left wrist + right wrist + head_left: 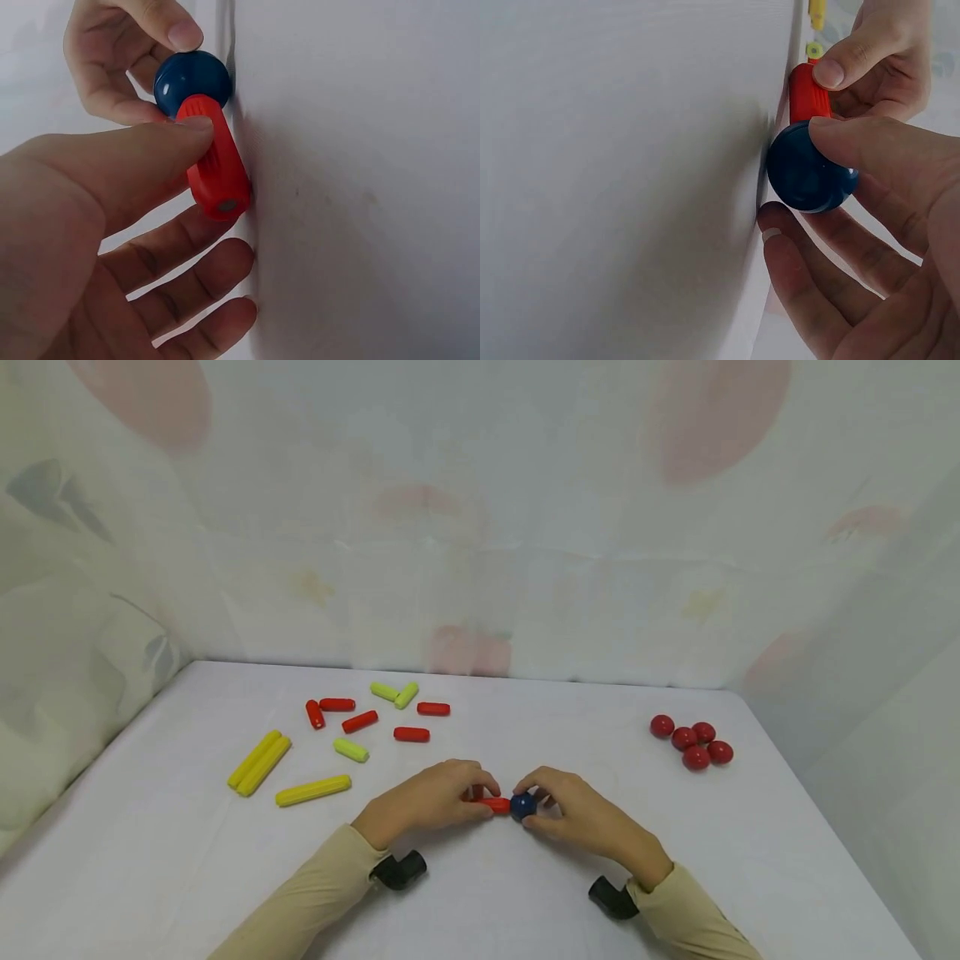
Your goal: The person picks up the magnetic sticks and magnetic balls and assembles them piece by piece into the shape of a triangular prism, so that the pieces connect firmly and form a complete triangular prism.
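Near the middle of the table, my left hand (438, 795) pinches a short red rod (497, 806) between thumb and fingers. A dark blue ball (522, 807) sits against the rod's right end, and my right hand (576, 814) holds it with thumb and fingertips. The left wrist view shows a small grey disc set in the near end of the red rod (219, 180). There the blue ball (187, 79) meets the rod's far end. In the right wrist view the shiny ball (806, 169) is close over the white tabletop.
Several red rods (412, 734) lie scattered at the back left with three lime-green rods (351, 749). Three longer yellow rods (313, 790) lie further left. A group of several red balls (696, 757) is at the right. A patterned cloth (525, 568) hangs behind the table.
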A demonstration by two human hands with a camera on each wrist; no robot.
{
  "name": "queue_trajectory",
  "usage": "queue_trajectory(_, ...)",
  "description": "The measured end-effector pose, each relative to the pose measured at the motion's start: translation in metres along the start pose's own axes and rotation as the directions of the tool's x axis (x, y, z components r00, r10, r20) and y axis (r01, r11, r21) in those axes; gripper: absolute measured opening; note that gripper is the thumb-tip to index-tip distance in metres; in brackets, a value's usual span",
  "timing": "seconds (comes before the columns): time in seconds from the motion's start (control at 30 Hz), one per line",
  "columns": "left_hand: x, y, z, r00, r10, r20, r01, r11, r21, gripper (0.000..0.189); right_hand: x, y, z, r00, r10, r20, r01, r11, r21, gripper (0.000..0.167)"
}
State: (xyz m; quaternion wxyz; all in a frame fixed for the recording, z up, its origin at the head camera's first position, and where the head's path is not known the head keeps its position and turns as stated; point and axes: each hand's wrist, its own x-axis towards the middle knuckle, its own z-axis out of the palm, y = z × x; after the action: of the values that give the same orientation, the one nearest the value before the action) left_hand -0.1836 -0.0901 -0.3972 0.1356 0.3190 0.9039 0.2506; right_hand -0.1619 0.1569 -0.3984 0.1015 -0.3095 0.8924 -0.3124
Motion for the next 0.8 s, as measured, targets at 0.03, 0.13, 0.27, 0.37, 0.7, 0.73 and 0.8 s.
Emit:
queue_trajectory(0.03, -0.0001, -0.0004, -0.0003, 1.000, -0.001, 0.001, 0.001, 1.000, -0.001, 0.026, -0.0002, 0.0001, -0.0001, 1.000, -0.004, -0.001, 0.004, 1.000, -0.002, 0.036)
queue_trajectory(0.13, -0.0002, -0.0009, -0.0009, 1.000, -0.006, 0.009, 0.006, 1.000, -0.013, 0.025, -0.0007, 0.0002, -0.0004, 1.000, -0.013, -0.004, 0.013, 1.000, -0.007, 0.036)
queue_trajectory(0.27, 0.0005, -0.0004, -0.0004, 1.000, -0.012, 0.027, 0.013, 0.999, -0.039, 0.027, -0.0008, 0.0007, -0.0011, 1.000, -0.014, -0.010, 0.013, 1.000, -0.018, 0.037)
queue_trajectory(0.37, 0.0011, 0.0004, 0.0003, 0.999, -0.013, 0.034, 0.015, 0.999, -0.048, 0.028, -0.0008, 0.0009, -0.0016, 1.000, -0.003, -0.018, 0.002, 1.000, -0.030, 0.037)
queue_trajectory(0.7, -0.0001, 0.0009, -0.0020, 0.999, -0.016, 0.032, 0.017, 0.999, -0.040, 0.026, -0.0009, 0.0016, -0.0017, 1.000, 0.016, -0.016, -0.016, 1.000, -0.026, 0.036)
queue_trajectory(0.73, -0.0004, 0.0006, -0.0024, 0.999, -0.014, 0.029, 0.015, 0.999, -0.038, 0.025, -0.0010, 0.0018, -0.0017, 1.000, 0.013, -0.016, -0.014, 1.000, -0.028, 0.036)
queue_trajectory(0.8, -0.0011, 0.0001, -0.0033, 1.000, -0.010, 0.024, 0.011, 0.999, -0.033, 0.024, -0.0010, 0.0022, -0.0019, 1.000, 0.007, -0.017, -0.008, 0.999, -0.031, 0.037)
